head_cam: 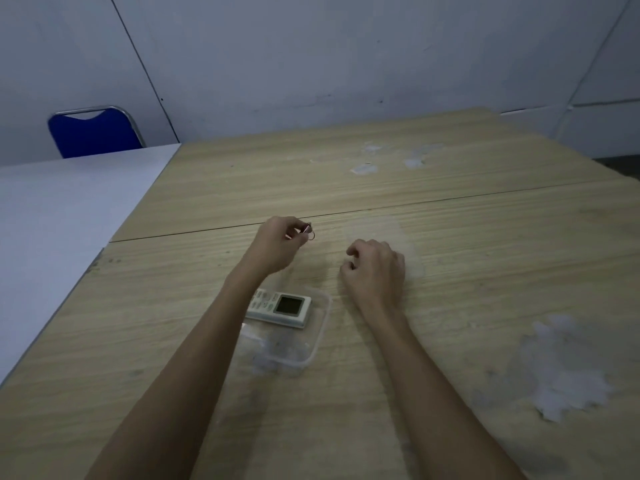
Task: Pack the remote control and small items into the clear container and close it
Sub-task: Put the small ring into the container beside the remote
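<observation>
The clear container (pixel 313 344) sits open on the wooden table (pixel 450 237), and everything else arranges itself around it; inside it, against its far wall, lies the white remote control (pixel 282 308), face up with its small screen toward the right; the nearer half of the container holds something pale and blurred that I cannot make out. Beyond the container's far edge, the left hand (pixel 277 247) is raised above the table with fingertips pinched on a small metal ring item (pixel 309 232), too small to identify further. To the right of that and just past the container's far right corner, the right hand (pixel 377 268) rests knuckles-up with fingers curled loosely inward, gripping nothing I can see; it lies on a faint clear sheet (pixel 398 233), possibly the lid, though I cannot tell. Well to the container's right, a white scuffed patch (pixel 568 365) mars the tabletop; far off to the left stands a blue chair (pixel 93 131).
</observation>
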